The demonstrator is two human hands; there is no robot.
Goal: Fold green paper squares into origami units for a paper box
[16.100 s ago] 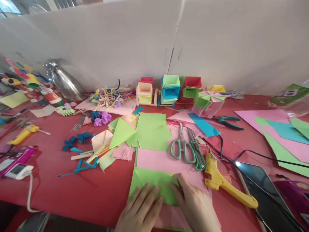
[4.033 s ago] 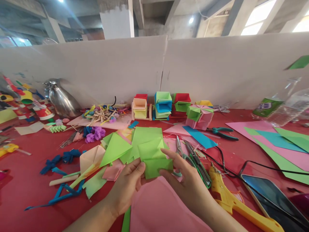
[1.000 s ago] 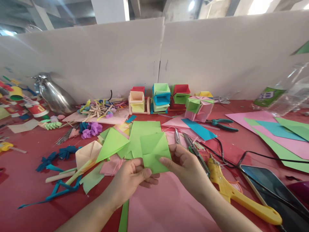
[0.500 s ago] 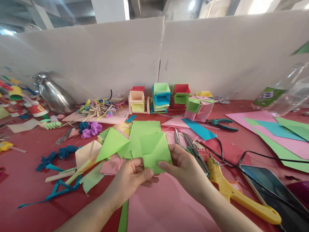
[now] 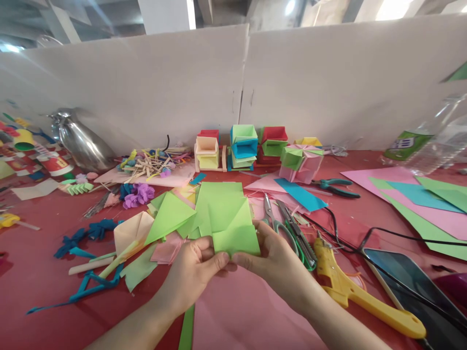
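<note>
Shifted inward since the preceding frame, the thumb (image 5: pixel 247 261) of the right hand (image 5: pixel 275 255) lay beside that of the left hand (image 5: pixel 193 265), the fingers (image 5: pixel 264 236) of both pinching the lower part of a folded green paper (image 5: pixel 237 240) over a pink sheet (image 5: pixel 251 311). Paper scraps (image 5: pixel 140 272) littered the red counter (image 5: pixel 40 272), which extended back to a pale partition (image 5: pixel 175 87); beyond rose a white pillar (image 5: pixel 166 17).
</note>
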